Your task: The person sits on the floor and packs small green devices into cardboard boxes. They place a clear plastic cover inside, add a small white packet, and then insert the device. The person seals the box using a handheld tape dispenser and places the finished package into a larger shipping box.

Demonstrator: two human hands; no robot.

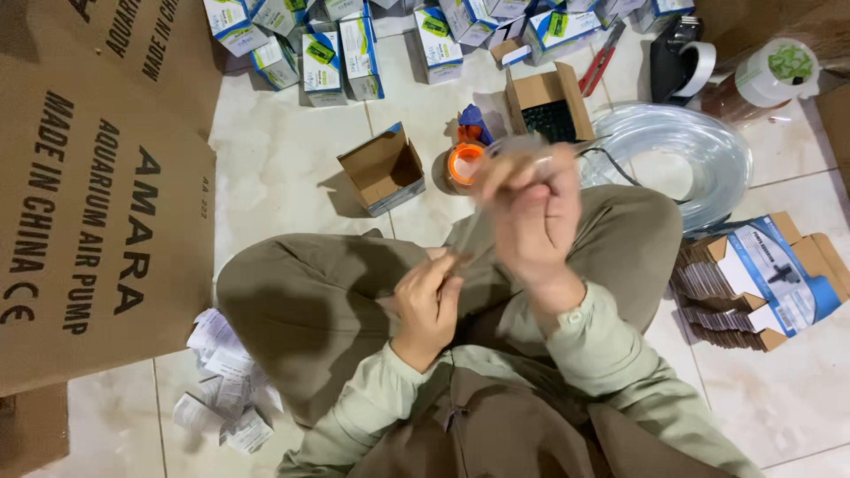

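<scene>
I sit cross-legged on a tiled floor. My right hand [531, 212] is raised and blurred, closed around a length of clear plastic tube [474, 232] that runs down to my left hand [428, 305]. My left hand pinches the tube's lower end above my lap. A large coil of the same clear tubing [686, 146] lies on the floor just beyond my right knee. An orange tape roll [464, 162] sits right behind my right hand.
A big cardboard carton [97, 186] stands at the left. Two open small boxes [383, 168] [547, 102] lie ahead, several small blue-and-white product boxes [332, 57] behind them. Flattened boxes [761, 283] are stacked at the right, crumpled paper [226, 385] at the lower left. A bottle [766, 80] and tape dispenser [677, 57] are far right.
</scene>
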